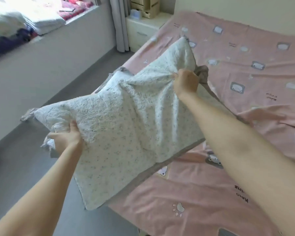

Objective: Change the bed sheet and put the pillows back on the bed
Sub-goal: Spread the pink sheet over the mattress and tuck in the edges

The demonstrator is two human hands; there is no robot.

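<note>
The fluffy white pillow [126, 125] could drop. We hold it up in the air by only two small bits, and it looks big and floppy. If one hand lets go too soon, it may swing down. The left half hangs out past the edge of the pink bed sheet [245, 65], over the grey floor [32, 167], so that side would land on the floor and get dirty.

The pillow could also mess up the sheet. There is already a wrinkle in the sheet under our right arm. If we drag the pillow along instead of lifting it, we think the sheet may bunch up more.

Our left hand [66, 138] is at the near left side of the pillow. Its fingers [73, 126] are curled tight on a bunch of the fluffy cover, next to a frayed corner. Our right hand [186, 82] is at the far right side. It is closed in a fist, pinching the cover, and a grey bit of the edge pokes out behind it. The pillow sags between the two hands, with one corner pointing up toward the top of the sheet. It tilts, high on the right and low on the left, and we cannot tell if it touches the sheet.
</note>
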